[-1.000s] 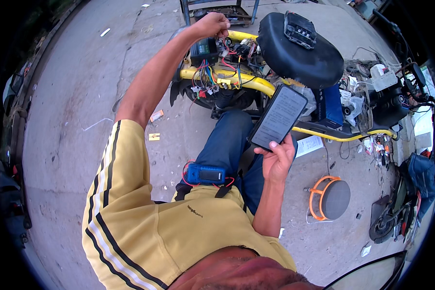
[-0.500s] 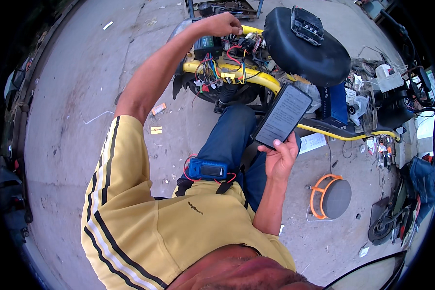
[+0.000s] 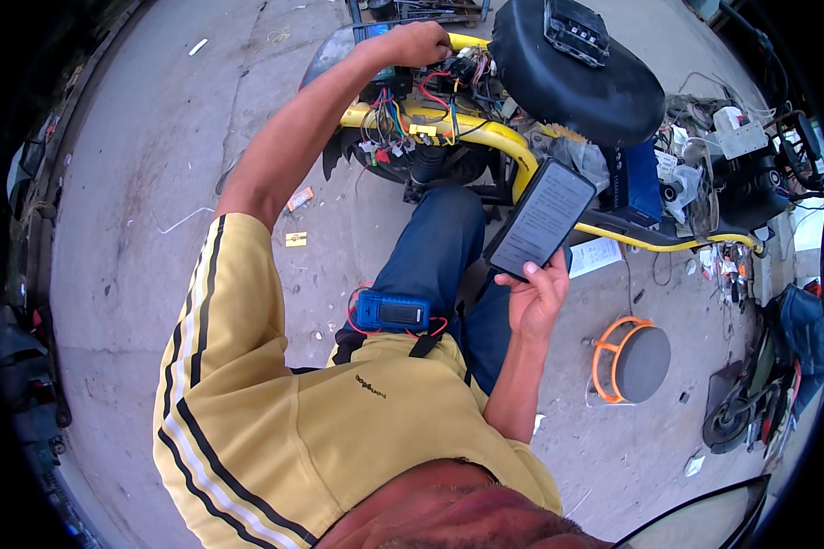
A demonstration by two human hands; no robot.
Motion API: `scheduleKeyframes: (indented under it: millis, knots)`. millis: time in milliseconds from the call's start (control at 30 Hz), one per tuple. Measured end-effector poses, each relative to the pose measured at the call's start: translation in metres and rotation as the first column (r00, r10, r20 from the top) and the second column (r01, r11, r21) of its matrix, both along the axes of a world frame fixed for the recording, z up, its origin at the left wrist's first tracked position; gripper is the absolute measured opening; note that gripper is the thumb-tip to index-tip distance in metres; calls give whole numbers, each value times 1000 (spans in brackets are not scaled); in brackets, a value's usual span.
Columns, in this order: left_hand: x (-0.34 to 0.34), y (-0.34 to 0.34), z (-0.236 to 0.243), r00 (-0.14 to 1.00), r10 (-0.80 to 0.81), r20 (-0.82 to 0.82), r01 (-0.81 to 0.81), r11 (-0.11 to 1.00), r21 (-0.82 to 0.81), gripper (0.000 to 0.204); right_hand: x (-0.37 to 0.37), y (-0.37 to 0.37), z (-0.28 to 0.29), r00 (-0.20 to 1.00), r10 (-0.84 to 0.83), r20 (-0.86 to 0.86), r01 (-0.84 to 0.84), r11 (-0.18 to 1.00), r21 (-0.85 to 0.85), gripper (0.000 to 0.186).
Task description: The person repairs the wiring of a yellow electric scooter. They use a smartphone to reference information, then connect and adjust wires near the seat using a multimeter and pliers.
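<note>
My right hand (image 3: pixel 537 297) holds a dark smartphone (image 3: pixel 542 220) by its lower end, its lit screen filled with lines of text. My left hand (image 3: pixel 419 44) reaches out to the far yellow frame tube (image 3: pixel 468 42) of a stripped electric scooter. Its fingers are curled at the tube, and what lies under them is hidden. Beside that wrist sits a dark box (image 3: pixel 386 84), partly covered by my forearm. Bundles of coloured wires (image 3: pixel 395 119) hang over the near yellow tube (image 3: pixel 485 128). A blue multimeter (image 3: pixel 392 312) with red leads rests on my lap.
A black seat (image 3: pixel 581 78) carries a finned black module (image 3: pixel 577 33). A blue battery-like box (image 3: pixel 632 183) stands in the frame near loose wiring. On the floor are an orange-framed stool (image 3: pixel 642 364), a paper sheet (image 3: pixel 596 257), a yellow card (image 3: pixel 296 239) and scattered scraps.
The view has shifted slightly, with the scooter sitting a little higher in it. Both hands keep nearly the same pose, and the phone stays in my right hand.
</note>
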State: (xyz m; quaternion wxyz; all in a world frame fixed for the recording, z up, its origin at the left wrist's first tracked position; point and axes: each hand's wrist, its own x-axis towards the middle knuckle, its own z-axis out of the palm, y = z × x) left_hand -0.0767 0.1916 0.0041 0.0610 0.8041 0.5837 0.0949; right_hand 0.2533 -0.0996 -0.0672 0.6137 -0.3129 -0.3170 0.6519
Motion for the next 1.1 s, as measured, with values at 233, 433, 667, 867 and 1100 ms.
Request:
scheduleKeyframes:
  millis: [233,433,667,867,1100]
  knots:
    - [17,-1,-3,996,-34,79,42,993,-111,50,4,-2,-6,1000,-10,-1,10,1000,-15,51]
    - [17,-5,-6,990,-73,119,92,981,-170,53,10,-4,-11,1000,-3,-4,3,1000,-24,52]
    - [16,-7,-10,978,-94,188,136,964,-226,70,17,-5,-21,1000,-20,11,21,999,-46,54]
    - [30,-20,3,976,-139,169,179,951,-253,73,26,-7,-29,999,-31,15,32,998,-46,54]
    - [29,-32,11,927,-55,371,157,955,-251,70,36,-9,-38,999,-51,8,51,998,-47,55]
